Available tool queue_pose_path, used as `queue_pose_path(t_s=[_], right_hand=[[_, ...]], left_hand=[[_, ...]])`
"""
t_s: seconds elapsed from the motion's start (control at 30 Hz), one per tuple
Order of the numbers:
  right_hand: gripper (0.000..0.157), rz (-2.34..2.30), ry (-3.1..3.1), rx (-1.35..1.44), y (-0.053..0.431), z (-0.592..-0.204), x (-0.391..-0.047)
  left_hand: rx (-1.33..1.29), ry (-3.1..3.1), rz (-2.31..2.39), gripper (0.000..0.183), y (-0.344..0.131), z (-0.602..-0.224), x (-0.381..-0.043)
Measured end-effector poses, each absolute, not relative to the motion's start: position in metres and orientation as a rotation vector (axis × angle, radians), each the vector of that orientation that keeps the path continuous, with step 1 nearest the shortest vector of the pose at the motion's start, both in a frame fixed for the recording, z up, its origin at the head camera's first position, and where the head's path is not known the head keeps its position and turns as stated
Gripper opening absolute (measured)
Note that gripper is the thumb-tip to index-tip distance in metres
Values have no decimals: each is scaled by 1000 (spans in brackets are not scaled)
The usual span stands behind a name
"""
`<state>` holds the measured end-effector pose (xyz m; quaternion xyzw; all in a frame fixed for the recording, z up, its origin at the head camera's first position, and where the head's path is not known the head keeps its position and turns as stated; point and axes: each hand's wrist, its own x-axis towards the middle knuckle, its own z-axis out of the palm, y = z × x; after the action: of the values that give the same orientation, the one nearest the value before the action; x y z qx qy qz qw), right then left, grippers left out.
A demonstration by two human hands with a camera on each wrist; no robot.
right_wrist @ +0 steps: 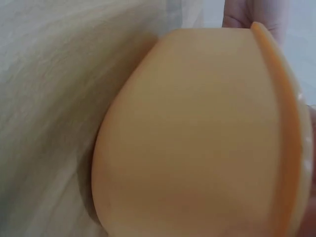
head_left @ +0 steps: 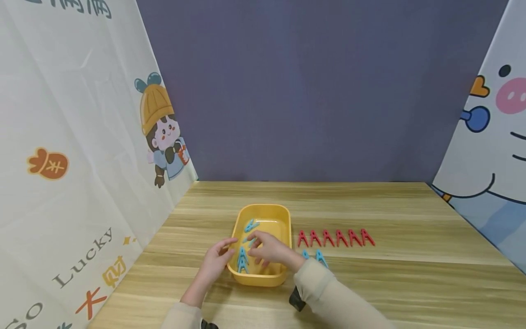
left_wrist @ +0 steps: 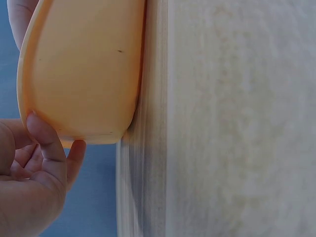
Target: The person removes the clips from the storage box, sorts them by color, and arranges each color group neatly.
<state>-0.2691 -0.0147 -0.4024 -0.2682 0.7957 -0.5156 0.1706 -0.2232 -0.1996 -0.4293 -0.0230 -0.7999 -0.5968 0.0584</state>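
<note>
A yellow plastic basin [head_left: 269, 280] stands on the table with several light-blue clothespins [head_left: 243, 266] inside, mostly along its left side. My left hand [head_left: 216, 259] is at the basin's left rim, and the left wrist view shows its bent fingers [left_wrist: 48, 143] against the rim and outer wall. Over the middle of the basin is my right hand [head_left: 269, 249], its fingers bent downward. One blue clothespin [head_left: 251, 242] is partly hidden by these fingers; whether they pinch it I cannot tell. In the right wrist view the basin wall [right_wrist: 192, 133] covers most of that hand's work.
Right of the basin, several red clothespins [head_left: 328, 238] lie in a row on the wooden table [head_left: 394, 283]. Below that row are two blue clothespins [head_left: 321, 258], partly covered by the right forearm. A dark panel [head_left: 312, 91] rises behind the table, with printed cloths at both sides.
</note>
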Motion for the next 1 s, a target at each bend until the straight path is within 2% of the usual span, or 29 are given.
queue_pose_path(t_s=[0.47,0.77,1.0], right_hand=[[35,-1412,2196,-666,-27,-410,-266],[32,-1246,2282,-676,-32,-416,-265],[35,-1201,2311,-734,-37,-417,-262]], left_hand=[[-57,-2415,-1816,30,-197,-428,-222],[-63,-2419,-1808,30,-198,-429,-221],[-60,-2408,-1814,30,-198,-430,-223]])
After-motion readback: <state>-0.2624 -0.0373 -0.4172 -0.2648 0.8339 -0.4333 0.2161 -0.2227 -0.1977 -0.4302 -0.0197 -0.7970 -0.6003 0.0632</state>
